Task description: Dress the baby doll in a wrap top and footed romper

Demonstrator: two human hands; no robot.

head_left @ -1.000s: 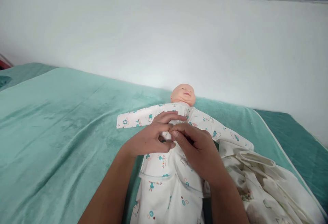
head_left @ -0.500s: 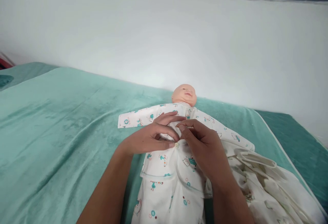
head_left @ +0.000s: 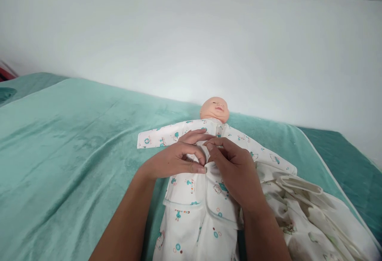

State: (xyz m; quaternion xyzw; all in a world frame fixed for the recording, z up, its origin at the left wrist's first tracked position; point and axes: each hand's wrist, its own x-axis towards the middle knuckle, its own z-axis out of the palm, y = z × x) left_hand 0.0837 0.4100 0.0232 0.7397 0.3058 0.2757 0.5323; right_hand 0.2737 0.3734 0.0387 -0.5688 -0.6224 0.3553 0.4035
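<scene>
A baby doll (head_left: 213,110) lies on its back, its head toward the wall. It wears a white baby jacket (head_left: 186,189) with a teal and orange print, over matching trousers (head_left: 182,237). Both hands are at the jacket's front opening on the chest. My left hand (head_left: 182,155) is curled, with the thumb and fingers at the left edge of the cloth. Thumb and forefinger of my right hand (head_left: 232,165) pinch the right edge of the jacket. Any fastener between the fingertips is hidden.
Crumpled off-white printed cloth (head_left: 310,217) lies at the right, beside the doll. A light green sheet (head_left: 74,145) covers the bed, with darker green (head_left: 343,153) at the right. Behind stands a white wall (head_left: 149,42).
My hands stay at the same place on the jacket front. The fingers have shifted slightly, and the left thumb now covers the yellowish spot on the jacket edge that showed before.
</scene>
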